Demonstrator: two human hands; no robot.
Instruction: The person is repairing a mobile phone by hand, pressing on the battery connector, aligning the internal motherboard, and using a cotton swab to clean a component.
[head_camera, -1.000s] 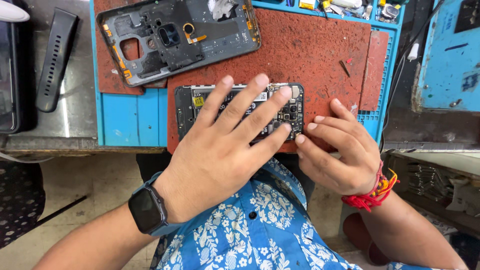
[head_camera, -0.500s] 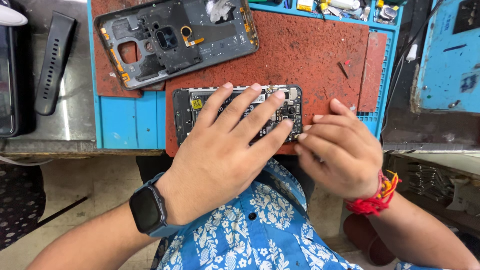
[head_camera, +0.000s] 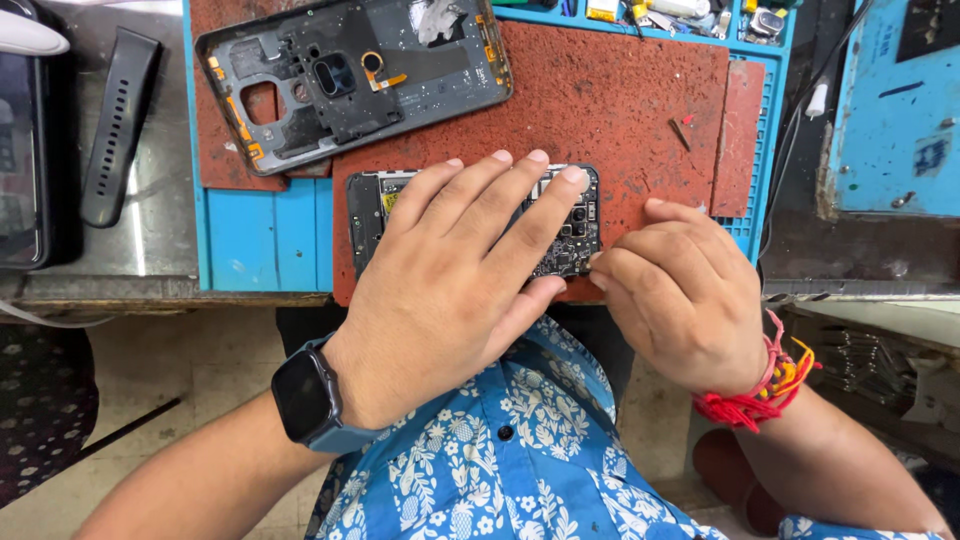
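Note:
An opened phone body (head_camera: 572, 232) with bare circuit parts lies on a red-brown mat (head_camera: 620, 110) at the near table edge. My left hand (head_camera: 450, 280), with a dark smartwatch on the wrist, presses flat on top of it, fingers spread, covering most of it. My right hand (head_camera: 680, 290), with red threads on the wrist, has its fingers curled against the phone's right end. What the fingertips pinch is hidden. The phone's dark grey back cover (head_camera: 355, 75) lies apart at the far left of the mat.
A blue work mat (head_camera: 255, 235) lies under the red one. A black watch strap (head_camera: 118, 125) rests on the metal table at left, beside a dark device (head_camera: 20, 160). Small parts and tools (head_camera: 690, 15) sit in trays at the top. A blue box (head_camera: 895, 100) stands at right.
Both hands and the phone body have stayed together with only slight shifts of the fingers. The right fingers have curled tighter against the phone's right end.

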